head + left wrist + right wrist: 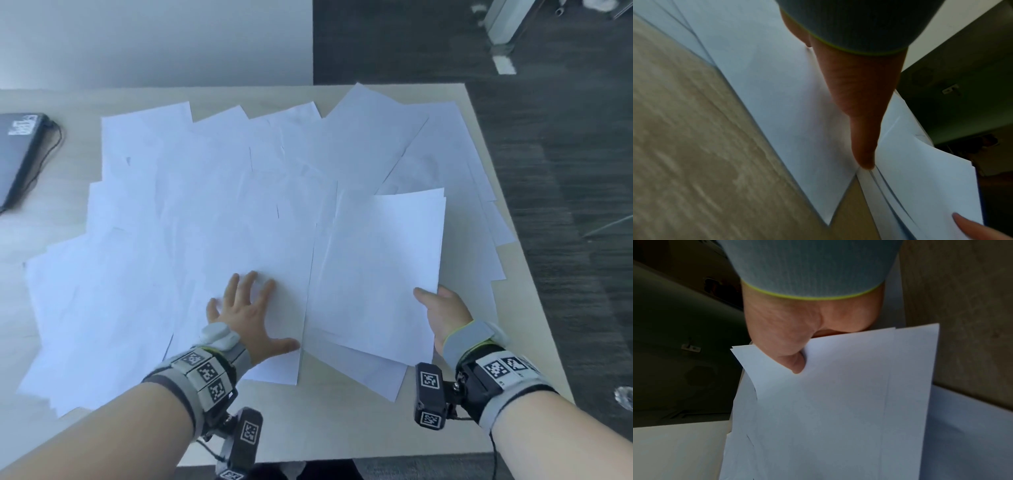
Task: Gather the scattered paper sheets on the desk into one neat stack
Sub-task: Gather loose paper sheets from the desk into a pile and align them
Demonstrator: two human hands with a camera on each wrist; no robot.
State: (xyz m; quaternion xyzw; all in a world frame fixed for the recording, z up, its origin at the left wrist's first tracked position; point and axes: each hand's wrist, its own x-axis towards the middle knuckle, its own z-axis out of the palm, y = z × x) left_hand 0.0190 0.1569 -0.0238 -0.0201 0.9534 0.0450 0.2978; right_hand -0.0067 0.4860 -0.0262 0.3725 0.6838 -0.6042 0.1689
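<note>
White paper sheets [212, 192] lie scattered and overlapping across most of the light wooden desk [329, 421]. My left hand [248, 310] lies flat with spread fingers on a sheet [789, 113] near the front middle, its thumb [863, 142] stretched along that sheet's edge. My right hand [442, 311] pinches a small bundle of sheets [380, 270] by its right edge, thumb on top, and holds it lifted over the papers at the front right. In the right wrist view the thumb [793, 360] presses on the bundle [838, 402], whose edges are not aligned.
A closed dark laptop [17, 154] with a cable lies at the desk's left edge. The desk's right edge [534, 281] drops to dark carpet [565, 154]. A light wall stands behind the desk. Bare desk shows along the front edge, between my forearms.
</note>
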